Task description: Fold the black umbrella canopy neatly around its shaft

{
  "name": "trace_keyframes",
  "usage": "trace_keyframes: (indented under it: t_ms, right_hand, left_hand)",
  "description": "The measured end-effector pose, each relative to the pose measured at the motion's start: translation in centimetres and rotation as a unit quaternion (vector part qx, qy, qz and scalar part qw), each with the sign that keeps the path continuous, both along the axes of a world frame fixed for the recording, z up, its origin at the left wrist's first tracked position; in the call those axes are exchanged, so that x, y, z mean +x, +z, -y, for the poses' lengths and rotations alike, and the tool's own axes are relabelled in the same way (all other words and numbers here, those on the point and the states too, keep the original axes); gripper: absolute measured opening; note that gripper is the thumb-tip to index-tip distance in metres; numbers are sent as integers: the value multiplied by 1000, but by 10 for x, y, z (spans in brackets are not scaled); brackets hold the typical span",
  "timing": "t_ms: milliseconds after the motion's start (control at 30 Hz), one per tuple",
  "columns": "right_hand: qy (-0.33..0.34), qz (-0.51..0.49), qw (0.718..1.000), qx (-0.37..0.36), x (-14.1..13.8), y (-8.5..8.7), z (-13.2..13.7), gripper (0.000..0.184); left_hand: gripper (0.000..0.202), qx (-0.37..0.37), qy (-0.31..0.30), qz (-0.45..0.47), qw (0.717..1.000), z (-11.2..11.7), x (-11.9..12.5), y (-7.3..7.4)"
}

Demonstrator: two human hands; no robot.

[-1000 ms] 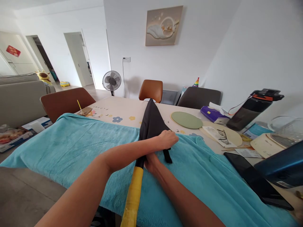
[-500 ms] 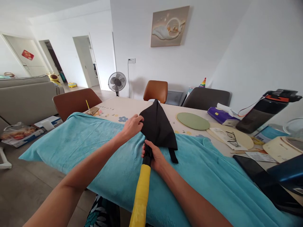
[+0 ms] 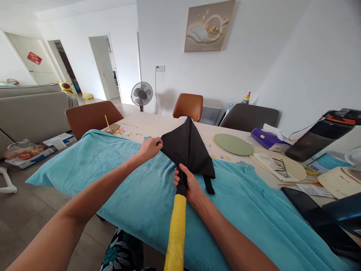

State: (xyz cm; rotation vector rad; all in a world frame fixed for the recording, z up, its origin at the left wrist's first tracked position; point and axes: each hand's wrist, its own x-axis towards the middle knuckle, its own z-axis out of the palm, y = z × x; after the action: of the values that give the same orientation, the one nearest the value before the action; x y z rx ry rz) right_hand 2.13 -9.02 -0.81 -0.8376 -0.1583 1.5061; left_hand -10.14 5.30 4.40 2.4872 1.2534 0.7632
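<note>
A black folded umbrella (image 3: 191, 146) points away from me above a turquoise blanket (image 3: 135, 192). Its handle (image 3: 178, 222) is wrapped in yellow and runs toward the bottom edge of the view. My right hand (image 3: 188, 181) is closed around the black part just above the yellow wrap. With its fingertips, my left hand (image 3: 152, 147) pinches the left corner of the black fabric and holds it out sideways. A black strap (image 3: 209, 185) hangs loose from the fabric's right side.
Beyond the blanket, the table (image 3: 158, 122) holds a green oval mat (image 3: 233, 144). On the right lie a purple tissue pack (image 3: 269, 139), eyeglasses (image 3: 279, 165), a dark bottle (image 3: 318, 135) and a black tablet-like slab (image 3: 313, 214). Chairs and a fan (image 3: 141, 94) stand behind.
My left hand has pulled the fabric corner outward to the left, so the black fabric spreads wider. The right hand keeps its hold on the umbrella. The view has shifted slightly.
</note>
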Motion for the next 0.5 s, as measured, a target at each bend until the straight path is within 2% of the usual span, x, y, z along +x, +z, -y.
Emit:
trace_keyframes:
  t_ms: [167,333,500]
  right_hand:
    - [-30,29,998,-40,-4,3,-1,12]
    - [-12,71,996,-49,-6,4,-2,9]
    - [13,40,999,-27,-3,4,-3,15]
  left_hand:
    - [16,10,2,33,999,-1,-4,3]
    - [17,50,-4,75,996,5,-2,12]
    - [17,77,1,78,994,5,-2,14]
